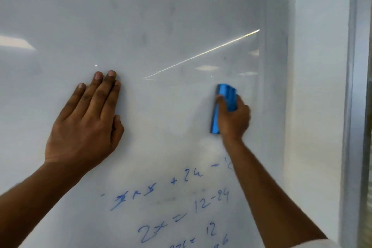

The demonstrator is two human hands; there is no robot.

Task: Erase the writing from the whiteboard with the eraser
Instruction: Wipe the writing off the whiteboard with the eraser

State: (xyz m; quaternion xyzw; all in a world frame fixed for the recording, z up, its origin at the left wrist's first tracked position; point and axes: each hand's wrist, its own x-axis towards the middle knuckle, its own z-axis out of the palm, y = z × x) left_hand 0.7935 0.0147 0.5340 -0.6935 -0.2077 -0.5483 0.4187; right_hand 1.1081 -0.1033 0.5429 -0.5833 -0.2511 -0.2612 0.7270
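A large glossy whiteboard fills most of the view. Blue handwritten maths covers its lower middle, several lines running down to the bottom edge of the frame. My right hand grips a blue eraser and presses it upright against the board, above and right of the writing. The board around the eraser looks wiped, with faint grey smears. My left hand lies flat on the board to the left, fingers together, holding nothing.
The whiteboard's right edge meets a pale wall. Further right stands a metal frame or door post. Ceiling lights reflect off the board as bright streaks.
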